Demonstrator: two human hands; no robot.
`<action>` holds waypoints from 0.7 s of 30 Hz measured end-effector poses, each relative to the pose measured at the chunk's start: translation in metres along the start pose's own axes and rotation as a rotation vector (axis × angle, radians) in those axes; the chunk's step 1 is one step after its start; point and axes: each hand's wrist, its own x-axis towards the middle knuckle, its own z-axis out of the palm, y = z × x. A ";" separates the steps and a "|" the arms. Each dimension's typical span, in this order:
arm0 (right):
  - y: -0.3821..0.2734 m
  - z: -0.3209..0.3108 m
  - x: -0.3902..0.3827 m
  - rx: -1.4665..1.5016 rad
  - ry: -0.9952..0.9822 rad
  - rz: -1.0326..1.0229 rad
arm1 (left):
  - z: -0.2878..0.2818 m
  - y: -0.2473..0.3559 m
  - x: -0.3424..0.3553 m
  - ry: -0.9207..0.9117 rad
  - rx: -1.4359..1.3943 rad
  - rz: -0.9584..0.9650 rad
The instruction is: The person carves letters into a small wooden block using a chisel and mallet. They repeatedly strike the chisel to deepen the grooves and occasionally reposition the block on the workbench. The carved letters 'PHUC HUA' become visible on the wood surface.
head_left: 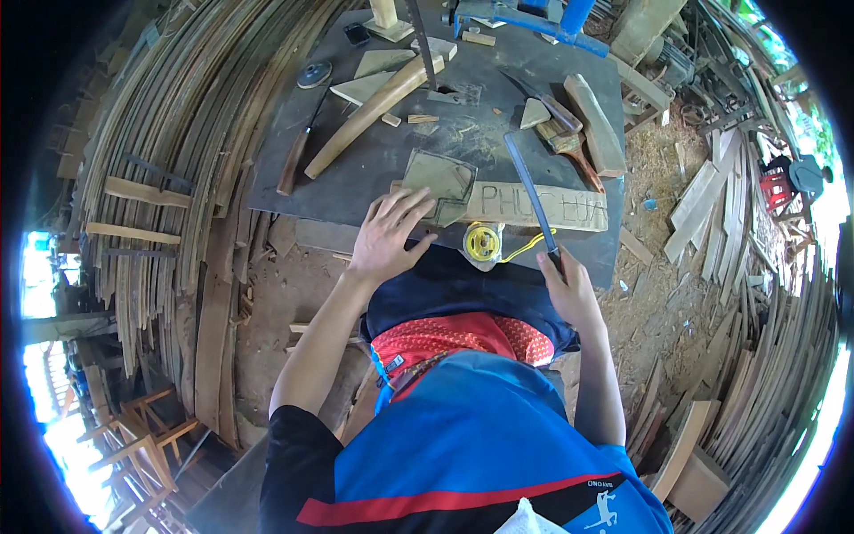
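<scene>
Your dark grey, flat counter bears a pale brown wooden plank near six o'clock. Your right hand grips one end of a slim grey metal file, perhaps for reach; your left hand spreads open at nine o'clock, perhaps steadying the plank.

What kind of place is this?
Probably a woodworking workshop. Long, thin brown wooden boards are stacked on the left, a pale rectangular wooden block lies on a dark flat worktable, and the right hand grips a long, thin grey metal tool.
</scene>
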 end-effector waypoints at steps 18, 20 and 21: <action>-0.012 0.013 -0.018 -0.078 -0.085 0.005 | 0.016 -0.010 0.043 0.191 0.002 -0.309; -0.009 0.009 -0.018 -0.114 -0.103 0.056 | 0.010 0.001 0.032 0.154 -0.006 -0.289; -0.007 0.009 -0.018 -0.130 -0.116 0.078 | 0.008 0.007 0.026 0.134 0.003 -0.288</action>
